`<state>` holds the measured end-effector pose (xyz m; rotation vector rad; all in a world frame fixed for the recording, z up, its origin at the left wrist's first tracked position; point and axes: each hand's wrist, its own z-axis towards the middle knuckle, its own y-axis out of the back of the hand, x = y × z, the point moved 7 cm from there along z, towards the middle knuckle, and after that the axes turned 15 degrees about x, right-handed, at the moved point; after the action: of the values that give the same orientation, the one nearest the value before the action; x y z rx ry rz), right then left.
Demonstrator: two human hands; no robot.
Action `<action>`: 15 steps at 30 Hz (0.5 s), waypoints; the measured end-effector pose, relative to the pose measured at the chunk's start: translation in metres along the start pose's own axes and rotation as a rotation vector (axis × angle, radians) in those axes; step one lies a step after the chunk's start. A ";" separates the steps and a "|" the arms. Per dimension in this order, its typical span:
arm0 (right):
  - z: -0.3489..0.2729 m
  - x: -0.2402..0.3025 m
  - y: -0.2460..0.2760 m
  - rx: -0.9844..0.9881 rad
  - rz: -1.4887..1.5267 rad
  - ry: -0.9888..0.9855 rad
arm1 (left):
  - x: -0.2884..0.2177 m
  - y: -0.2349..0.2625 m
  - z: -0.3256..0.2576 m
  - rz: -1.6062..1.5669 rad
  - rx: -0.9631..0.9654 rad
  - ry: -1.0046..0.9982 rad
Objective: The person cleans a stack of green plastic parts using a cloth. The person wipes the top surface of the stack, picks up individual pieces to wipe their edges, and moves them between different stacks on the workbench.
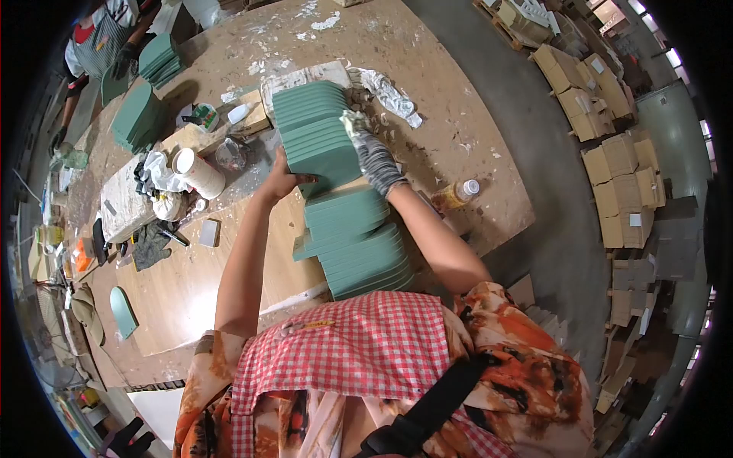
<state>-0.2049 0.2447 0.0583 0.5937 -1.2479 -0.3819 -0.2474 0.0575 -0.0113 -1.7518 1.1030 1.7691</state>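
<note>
my left hand (282,182), bare, is set against the left side of the upper pile (314,137) of green boards, its thumb across the near face; whether it grips or only braces, i cannot tell. my right hand (378,162), in a grey striped glove, is clenched on a pale rag (351,124), which sits at that pile's right edge.

the upper pile stands at the upper middle of the frame. its long axis runs from top to bottom, leaning slightly rightward as it nears me, while the boards' edges lie across it, left to right. below it, at the centre, come the middle pile (347,210) and the lower pile (363,263), carrying on the same line toward my checked apron (343,343), their rounded corners to the right.

a lone board (122,313) lies at the left of the frame, rounded end toward the top. a bottle (456,195) is right of my right wrist, a crumpled cloth (391,99) above that hand. a white tub (200,174) lies tilted left of centre. at the upper left, another person (107,46) is beside two more green piles (139,118).
</note>
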 end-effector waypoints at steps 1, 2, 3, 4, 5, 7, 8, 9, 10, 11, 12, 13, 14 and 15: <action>-0.017 0.000 -0.005 0.052 0.560 -0.220 | 0.008 0.004 -0.002 -0.003 -0.007 0.003; -0.014 -0.015 -0.015 0.059 0.562 -0.218 | 0.017 0.006 -0.003 -0.035 0.013 0.019; -0.017 -0.041 -0.008 0.010 0.362 -0.218 | 0.013 -0.002 0.011 -0.065 0.063 0.009; -0.013 -0.038 -0.008 -0.013 0.181 -0.212 | 0.015 -0.003 0.012 -0.065 0.066 0.010; -0.011 -0.026 -0.005 -0.119 0.338 0.009 | 0.013 -0.002 0.013 0.014 0.049 -0.010; 0.004 -0.001 -0.024 -0.002 -0.032 -0.122 | 0.017 0.000 0.009 0.099 0.031 -0.018; 0.012 0.010 -0.035 0.114 -0.409 -0.249 | 0.020 0.001 0.006 -0.061 0.011 -0.037; 0.014 0.046 -0.054 0.245 -0.602 -0.185 | 0.024 0.004 0.000 -0.222 -0.016 -0.052; 0.012 0.074 -0.070 0.364 -0.804 -0.132 | 0.014 0.000 0.002 -0.217 -0.001 -0.058; 0.016 0.071 -0.086 0.443 -0.811 -0.145 | -0.011 -0.006 0.006 0.055 0.015 -0.061; 0.016 0.065 -0.096 0.253 -0.821 -0.027 | -0.032 -0.014 0.010 0.327 0.022 -0.073; 0.020 0.071 -0.106 0.287 -0.806 -0.016 | -0.012 -0.010 -0.002 0.132 0.043 -0.005; 0.024 0.077 -0.115 0.322 -0.792 -0.005 | 0.026 0.005 -0.002 -0.097 0.068 0.049; 0.020 0.073 -0.109 0.319 -0.797 -0.024 | 0.015 0.000 0.003 0.046 0.037 0.018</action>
<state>-0.1987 0.1128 0.0517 1.3691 -1.0584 -0.8573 -0.2508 0.0565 -0.0263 -1.7376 1.1845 1.7517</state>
